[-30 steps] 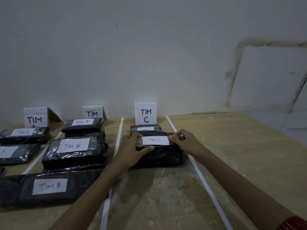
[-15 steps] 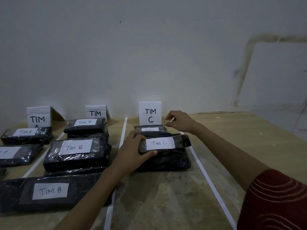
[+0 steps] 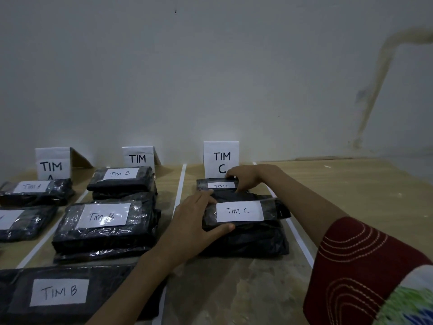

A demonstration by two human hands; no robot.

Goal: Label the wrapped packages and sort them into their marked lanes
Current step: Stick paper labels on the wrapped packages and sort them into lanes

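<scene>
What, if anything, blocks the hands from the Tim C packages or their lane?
Nothing visible. The left hand grips the near Tim C package, the right hand holds the far Tim C package, and both lie inside the TIM C lane.

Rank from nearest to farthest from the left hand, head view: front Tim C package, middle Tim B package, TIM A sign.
1. Front Tim C package: gripped by the left hand.
2. Middle Tim B package: next lane left.
3. TIM A sign: far left, back.
</scene>
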